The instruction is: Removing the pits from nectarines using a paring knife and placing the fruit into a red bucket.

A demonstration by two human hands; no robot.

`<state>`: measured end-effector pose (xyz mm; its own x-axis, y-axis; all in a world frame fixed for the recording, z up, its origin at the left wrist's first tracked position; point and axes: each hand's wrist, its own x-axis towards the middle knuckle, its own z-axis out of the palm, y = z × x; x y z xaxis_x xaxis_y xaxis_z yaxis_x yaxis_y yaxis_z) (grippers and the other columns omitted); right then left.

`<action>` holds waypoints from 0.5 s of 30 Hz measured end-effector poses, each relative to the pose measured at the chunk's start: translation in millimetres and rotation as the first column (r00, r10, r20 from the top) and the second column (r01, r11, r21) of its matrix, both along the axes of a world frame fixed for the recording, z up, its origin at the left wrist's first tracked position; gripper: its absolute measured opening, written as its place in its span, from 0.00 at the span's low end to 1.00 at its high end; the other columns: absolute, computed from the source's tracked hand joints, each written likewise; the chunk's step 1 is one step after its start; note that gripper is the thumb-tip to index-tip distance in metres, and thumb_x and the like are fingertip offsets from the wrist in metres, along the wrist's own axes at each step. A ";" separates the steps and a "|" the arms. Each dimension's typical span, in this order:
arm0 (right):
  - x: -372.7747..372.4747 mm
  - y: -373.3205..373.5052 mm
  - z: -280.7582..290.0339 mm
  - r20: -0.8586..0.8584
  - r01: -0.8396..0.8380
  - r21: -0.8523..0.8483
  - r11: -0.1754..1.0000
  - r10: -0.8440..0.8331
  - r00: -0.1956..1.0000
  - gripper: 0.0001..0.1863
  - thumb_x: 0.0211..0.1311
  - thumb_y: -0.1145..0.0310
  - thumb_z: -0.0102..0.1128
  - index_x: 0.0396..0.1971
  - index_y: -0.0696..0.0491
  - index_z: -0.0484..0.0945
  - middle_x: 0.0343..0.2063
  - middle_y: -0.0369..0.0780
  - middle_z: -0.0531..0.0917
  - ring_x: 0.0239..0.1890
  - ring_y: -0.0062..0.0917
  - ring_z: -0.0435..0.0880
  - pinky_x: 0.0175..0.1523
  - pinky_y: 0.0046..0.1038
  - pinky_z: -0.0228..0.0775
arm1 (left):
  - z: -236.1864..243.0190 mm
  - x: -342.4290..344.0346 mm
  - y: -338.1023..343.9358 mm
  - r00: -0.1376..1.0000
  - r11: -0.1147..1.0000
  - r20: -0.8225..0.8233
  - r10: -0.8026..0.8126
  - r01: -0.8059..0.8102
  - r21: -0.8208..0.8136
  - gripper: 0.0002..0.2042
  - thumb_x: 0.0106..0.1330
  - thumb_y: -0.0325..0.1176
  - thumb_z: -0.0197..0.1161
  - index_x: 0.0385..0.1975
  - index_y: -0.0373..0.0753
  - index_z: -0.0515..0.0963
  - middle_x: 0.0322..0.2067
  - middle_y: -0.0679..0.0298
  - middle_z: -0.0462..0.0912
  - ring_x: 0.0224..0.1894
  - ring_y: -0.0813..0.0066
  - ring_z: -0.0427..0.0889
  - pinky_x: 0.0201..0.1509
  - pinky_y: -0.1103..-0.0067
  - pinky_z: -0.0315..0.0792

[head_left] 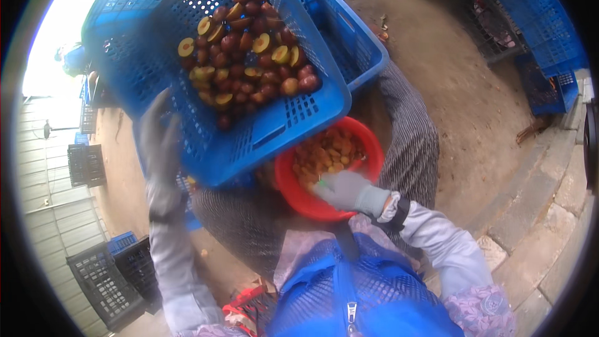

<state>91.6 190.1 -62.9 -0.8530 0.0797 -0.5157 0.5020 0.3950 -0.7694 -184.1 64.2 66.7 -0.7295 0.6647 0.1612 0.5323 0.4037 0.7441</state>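
Note:
A blue plastic crate (299, 122), tilted over my lap, holds dark red plums (231, 42), some whole and some cut with yellow flesh showing. At its left side is my left hand (161, 140) in a grey glove, slightly blurred, fingers stretched out and apart, with nothing visible in them. Between my knees, a red basin (374, 143) contains many cut fruit pieces (327, 153). My right hand (346, 190), also gloved, reaches over the basin's near rim. Its fingers are curled, and a small green bit shows at the fingertips; the rest of what they grip is hidden.
Another blue crate (374, 59) stands behind the tilted one. Black crates (106, 284) sit at the lower left, and more blue crates (530, 15) at the far right. Brick edging (524, 212) runs along the dirt floor (462, 125) to my right.

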 end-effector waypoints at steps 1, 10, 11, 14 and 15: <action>-2.9 -1.4 -0.9 -0.023 -0.005 -0.038 0.999 0.004 1.000 0.22 0.58 0.52 0.40 0.32 0.58 0.72 0.26 0.52 0.78 0.31 0.47 0.77 0.40 0.41 0.67 | -6.2 -16.4 23.1 0.967 0.975 -0.240 -0.085 0.031 -0.222 0.24 0.56 0.28 0.54 0.55 0.38 0.62 0.46 0.54 0.70 0.47 0.66 0.72 0.51 0.76 0.67; 0.4 18.8 8.7 0.141 0.105 -0.308 0.945 -0.064 0.988 0.23 0.58 0.50 0.42 0.39 0.56 0.71 0.28 0.51 0.77 0.33 0.44 0.76 0.40 0.39 0.67 | -139.1 -124.4 154.9 0.795 0.609 -0.533 -0.291 -0.276 -0.744 0.29 0.43 0.33 0.63 0.50 0.43 0.63 0.46 0.53 0.68 0.48 0.52 0.69 0.50 0.66 0.66; 0.6 20.3 6.6 0.151 0.143 -0.355 0.924 -0.094 0.984 0.24 0.58 0.50 0.43 0.40 0.57 0.70 0.26 0.49 0.77 0.30 0.40 0.77 0.37 0.36 0.68 | -141.7 -122.3 142.1 0.816 0.824 -0.525 -0.243 -0.113 -0.556 0.26 0.44 0.31 0.63 0.46 0.43 0.64 0.41 0.55 0.70 0.44 0.55 0.72 0.46 0.70 0.70; -3.1 32.0 21.2 0.251 0.298 -0.544 0.784 -0.188 0.950 0.23 0.60 0.51 0.44 0.40 0.57 0.69 0.19 0.43 0.76 0.20 0.27 0.75 0.27 0.27 0.68 | -114.1 -97.7 128.6 0.930 0.997 0.364 0.046 -0.021 -0.073 0.22 0.46 0.28 0.63 0.43 0.43 0.67 0.41 0.58 0.71 0.40 0.65 0.73 0.42 0.74 0.71; -5.0 32.5 25.0 0.177 0.291 -0.602 0.743 -0.231 0.957 0.21 0.60 0.51 0.44 0.38 0.56 0.69 0.17 0.40 0.74 0.17 0.23 0.73 0.24 0.23 0.66 | -102.5 -100.1 116.2 0.789 0.998 0.615 -0.014 -0.027 0.057 0.21 0.47 0.26 0.62 0.43 0.43 0.68 0.41 0.60 0.72 0.38 0.70 0.74 0.40 0.77 0.71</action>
<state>86.6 222.5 -37.8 -0.7966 -0.0676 -0.6007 0.5897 -0.3055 -0.7476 -284.3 180.4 -35.9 -0.6922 0.6637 -0.2835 -0.0481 0.3495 0.9357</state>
